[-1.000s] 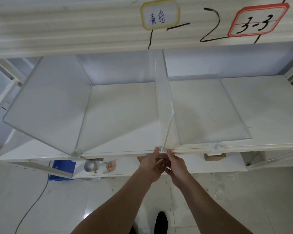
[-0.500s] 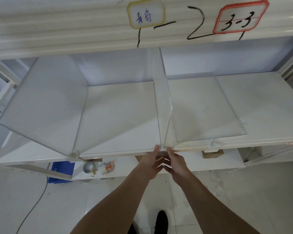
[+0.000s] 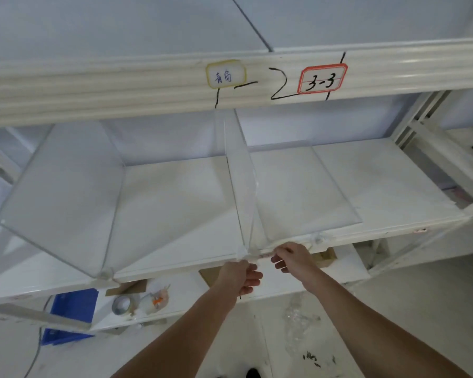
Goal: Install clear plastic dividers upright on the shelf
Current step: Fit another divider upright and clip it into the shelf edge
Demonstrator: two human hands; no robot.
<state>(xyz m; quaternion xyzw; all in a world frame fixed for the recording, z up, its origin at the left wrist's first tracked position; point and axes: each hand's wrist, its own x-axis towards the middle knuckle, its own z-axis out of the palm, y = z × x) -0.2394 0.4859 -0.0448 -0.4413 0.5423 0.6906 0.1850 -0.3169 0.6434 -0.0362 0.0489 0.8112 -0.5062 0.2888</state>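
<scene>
A white shelf (image 3: 175, 203) carries clear plastic dividers. The middle divider (image 3: 239, 181) stands upright, its front corner at the shelf's front lip. My left hand (image 3: 241, 276) is curled at that front corner, on the clip or tape there; what it grips is too small to tell. My right hand (image 3: 292, 257) rests on the lip just to the right, fingers bent. Another clear divider (image 3: 63, 192) stands at the left. A third sheet (image 3: 306, 186) lies flat on the shelf at the right, with a clip (image 3: 318, 237) at its front edge.
Above runs a shelf beam with a yellow label (image 3: 225, 74) and a red label (image 3: 322, 79). The lower shelf holds a tape roll (image 3: 123, 305), a blue bin (image 3: 71, 315) and cardboard pieces. A white upright post (image 3: 421, 124) stands at the right. Bare floor lies below.
My hands were together at the middle divider's front corner; now the right hand has moved to the right along the lip. The camera has tilted up.
</scene>
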